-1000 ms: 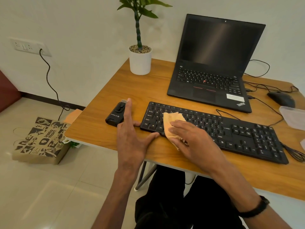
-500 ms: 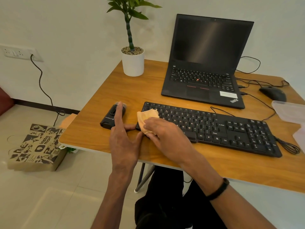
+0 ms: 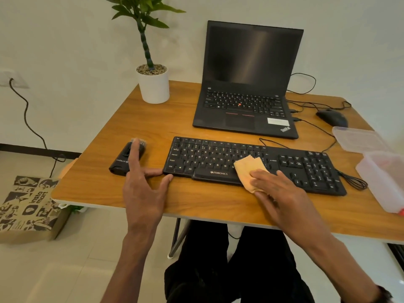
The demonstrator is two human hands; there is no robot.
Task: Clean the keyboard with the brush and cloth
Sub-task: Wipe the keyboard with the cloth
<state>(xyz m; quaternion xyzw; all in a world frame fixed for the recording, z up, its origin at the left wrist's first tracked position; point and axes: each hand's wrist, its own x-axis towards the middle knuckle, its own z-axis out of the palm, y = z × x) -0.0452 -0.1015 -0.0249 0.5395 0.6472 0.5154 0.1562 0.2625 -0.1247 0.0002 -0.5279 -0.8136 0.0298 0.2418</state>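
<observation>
Fingers [image 3: 265,179] of the right hand [image 3: 277,193] lie flat, pressing the cloth [image 3: 248,169] onto the keyboard [image 3: 207,158]. Left hand [image 3: 144,191] is spread, bracing its corner. Tub [image 3: 380,171] contents unclear.

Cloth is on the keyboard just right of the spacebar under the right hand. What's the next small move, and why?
Probably slide the cloth rightward along the keyboard toward the arrow keys and number pad. The right hand presses it flat near the middle, and the right-hand key blocks lie bare. The left hand braces the keyboard's left end, so it should stay put. The brush lies unused.
</observation>
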